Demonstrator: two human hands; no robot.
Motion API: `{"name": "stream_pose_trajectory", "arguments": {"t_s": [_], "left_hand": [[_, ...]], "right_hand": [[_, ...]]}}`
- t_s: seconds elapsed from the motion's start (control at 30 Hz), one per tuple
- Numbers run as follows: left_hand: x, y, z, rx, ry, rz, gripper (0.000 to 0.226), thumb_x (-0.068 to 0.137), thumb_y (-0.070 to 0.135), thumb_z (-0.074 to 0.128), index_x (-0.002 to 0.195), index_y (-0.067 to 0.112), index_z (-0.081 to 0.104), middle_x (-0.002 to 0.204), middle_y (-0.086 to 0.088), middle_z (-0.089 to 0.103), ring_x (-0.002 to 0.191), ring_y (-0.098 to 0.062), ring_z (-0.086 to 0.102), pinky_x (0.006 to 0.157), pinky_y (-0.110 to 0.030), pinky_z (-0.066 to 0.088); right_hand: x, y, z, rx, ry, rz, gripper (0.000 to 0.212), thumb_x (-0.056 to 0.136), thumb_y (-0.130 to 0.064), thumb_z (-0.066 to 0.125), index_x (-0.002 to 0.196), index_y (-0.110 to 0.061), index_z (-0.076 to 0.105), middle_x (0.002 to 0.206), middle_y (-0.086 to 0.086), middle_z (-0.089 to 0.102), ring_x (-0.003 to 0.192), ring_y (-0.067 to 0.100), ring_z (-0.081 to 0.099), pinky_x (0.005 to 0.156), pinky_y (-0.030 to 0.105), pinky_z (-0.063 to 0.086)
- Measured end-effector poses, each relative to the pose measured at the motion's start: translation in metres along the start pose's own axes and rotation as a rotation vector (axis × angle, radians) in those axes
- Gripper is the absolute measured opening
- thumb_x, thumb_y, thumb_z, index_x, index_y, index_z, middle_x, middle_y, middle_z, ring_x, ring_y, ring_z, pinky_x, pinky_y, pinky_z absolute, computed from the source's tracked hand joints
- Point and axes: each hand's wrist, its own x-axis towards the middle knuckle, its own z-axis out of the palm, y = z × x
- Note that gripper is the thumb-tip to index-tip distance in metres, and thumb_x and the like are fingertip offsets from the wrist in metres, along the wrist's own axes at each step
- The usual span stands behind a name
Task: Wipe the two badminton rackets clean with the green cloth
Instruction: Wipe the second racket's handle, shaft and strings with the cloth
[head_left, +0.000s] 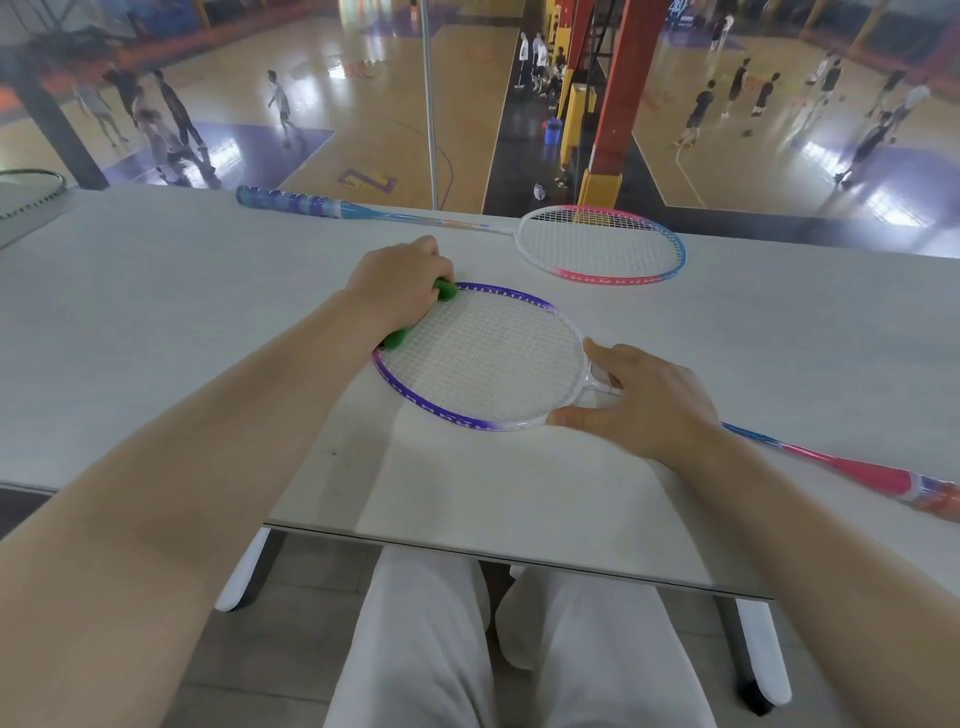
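A purple-and-white racket lies flat on the white table in front of me, its pink handle running off to the right. My left hand is closed around the green cloth and presses it on the far left rim of that racket's head. My right hand rests with fingers spread on the throat and near rim, pinning the frame down. The second racket, pink, blue and white with a blue grip, lies farther back near the table's far edge.
A third racket's head pokes in at the far left on a grey board. The table's near edge runs just above my knees. Beyond the far edge is a drop to sports courts with several people.
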Motion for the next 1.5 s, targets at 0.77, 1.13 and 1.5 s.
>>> {"name": "stream_pose_trajectory", "arguments": {"t_s": [0.77,1.13,1.5], "left_hand": [[-0.112,-0.033,-0.018,-0.115,-0.132,0.088,0.029,0.093,0.027,0.055,0.118,0.038,0.065,0.117,0.017,0.052,0.099,-0.01,0.054,0.084,-0.03,0.044],[-0.044,-0.034,-0.007,0.065,0.02,0.078,0.029,0.095,0.023,0.052,0.12,0.027,0.067,0.119,0.001,0.055,0.098,-0.023,0.057,0.074,-0.039,0.048],[-0.014,-0.02,-0.004,-0.094,-0.004,0.062,0.029,0.094,0.021,0.054,0.119,0.02,0.067,0.115,-0.003,0.054,0.1,-0.023,0.055,0.083,-0.037,0.044]], "right_hand": [[0.002,0.005,0.007,-0.001,0.047,-0.047,0.103,0.063,-0.09,0.049,0.149,-0.036,0.034,0.135,-0.015,0.054,0.122,0.009,0.051,0.097,0.029,0.039],[0.004,0.005,0.006,-0.049,0.016,-0.043,0.105,0.063,-0.091,0.043,0.152,-0.036,0.028,0.135,-0.015,0.052,0.122,0.01,0.05,0.098,0.03,0.038],[0.005,0.004,0.007,-0.034,0.023,-0.024,0.105,0.063,-0.092,0.045,0.152,-0.039,0.026,0.136,-0.017,0.051,0.124,0.01,0.05,0.097,0.029,0.037]]}}
